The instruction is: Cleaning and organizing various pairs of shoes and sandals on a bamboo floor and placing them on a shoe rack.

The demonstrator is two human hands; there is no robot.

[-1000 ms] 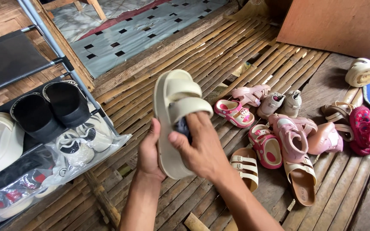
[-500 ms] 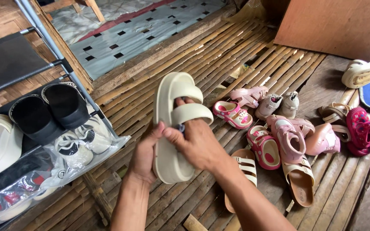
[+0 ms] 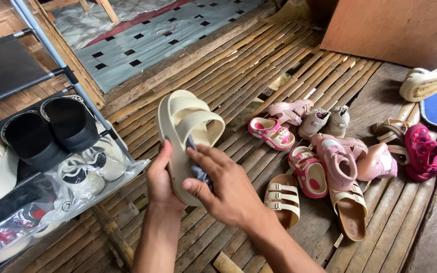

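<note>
Sandal (image 3: 185,136) lower, nearer shoe rack (image 3: 31,131)

A cream slide sandal (image 3: 185,136) with a thick platform sole and two broad padded straps is held up off the bamboo floor, footbed facing up toward the camera and toe end pointing away. It tilts a little, its heel end low between the two sets of fingers. The left fingers (image 3: 164,161) clasp its outer edge from beneath at the heel half, thumb lying along the sole's rim. A small dark grey cloth (image 3: 198,169) is pressed flat against the footbed just behind the nearer strap, tucked under the right fingers (image 3: 204,154), which cover most of it
</note>
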